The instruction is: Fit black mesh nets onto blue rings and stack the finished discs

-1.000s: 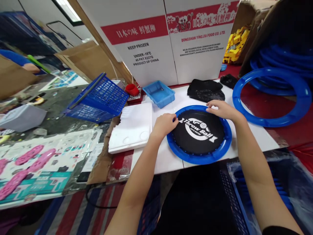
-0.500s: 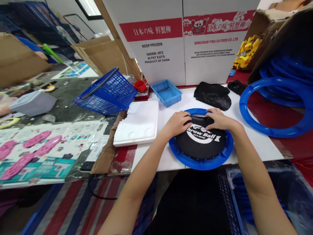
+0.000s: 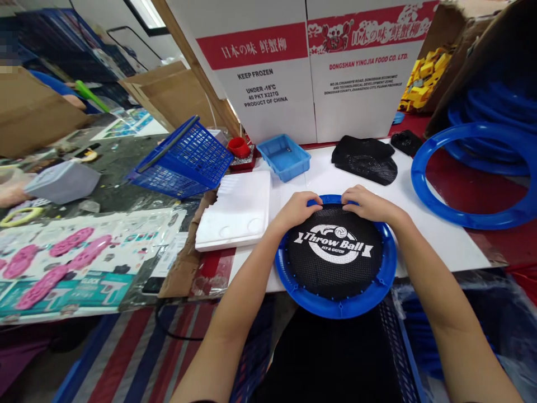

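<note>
The black net (image 3: pixel 335 280), printed "Throw Ball", lies inside the blue ring (image 3: pixel 339 310), which rests at the front of the desk (image 3: pixel 440 240), its near rim reaching past the desk's edge. At the ring's far rim, the left hand (image 3: pixel 297 212) and the right hand (image 3: pixel 366 204) both touch the net's border, a short stretch apart; the thumbs lie toward the net, but whether either hand pinches tightly I cannot tell. Working this border well seems to call for even pressure from both thumbs, in short stretches, so that the mesh lies flat and taut without skewing the print. Small blue dots, likely pegs, line the ring's near side; the mesh should sit fully over each. Because the near rim overhangs, hard pressing there could tip the ring. Beyond the ring lies a dark mesh bundle (image 3: pixel 364 161).
</note>
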